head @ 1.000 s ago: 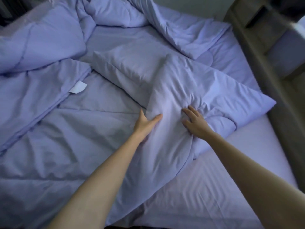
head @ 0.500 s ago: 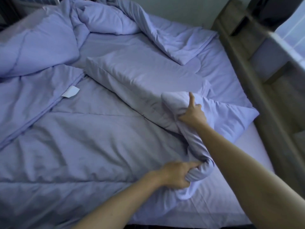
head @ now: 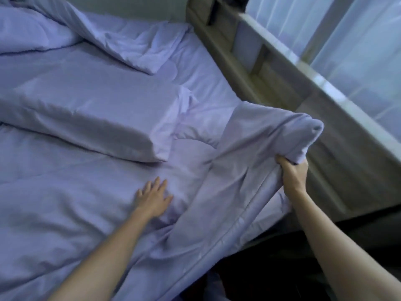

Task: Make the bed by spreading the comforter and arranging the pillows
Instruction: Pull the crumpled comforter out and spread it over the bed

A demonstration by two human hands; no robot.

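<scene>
A lavender comforter [head: 65,203] covers most of the bed, with more of it bunched at the far left. My right hand [head: 293,174] is shut on its near right corner, which it holds lifted toward the headboard side. My left hand [head: 153,197] lies flat on the comforter with fingers spread, left of the raised fold. A lavender pillow [head: 91,114] lies across the middle of the bed, on top of the comforter. Another rumpled lavender fold or pillow [head: 138,46] lies at the far end.
A wooden headboard with open shelves [head: 282,90] runs along the right side of the bed. Sheer curtains [head: 358,40] hang behind it. The bare fitted sheet [head: 208,88] shows beside the headboard. The floor at the near right is dark.
My right hand has pulled the comforter corner up and to the right. My left hand has let go of the bunched fabric and now rests flat. The view has swung right.
</scene>
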